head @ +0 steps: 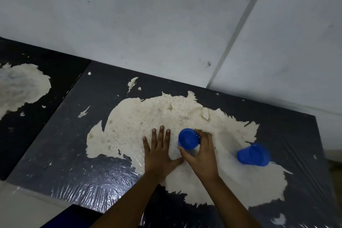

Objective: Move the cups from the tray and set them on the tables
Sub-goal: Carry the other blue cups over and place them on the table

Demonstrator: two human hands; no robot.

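Observation:
A blue cup point(187, 138) stands bottom-up on the worn, plastic-wrapped dark table point(77, 144), near its middle. My right hand point(200, 155) grips this cup from the right, fingers curled round its side. My left hand point(159, 150) lies flat on the table just left of the cup, fingers spread and straight. A second blue cup point(253, 154) stands bottom-up further right on the same table, with no hand on it. No tray is in view.
A second dark table point(46, 72) with the same pale worn patch adjoins on the left. White walls rise right behind both tables and meet in a corner at the upper right. The near table's right edge runs down the right of the view.

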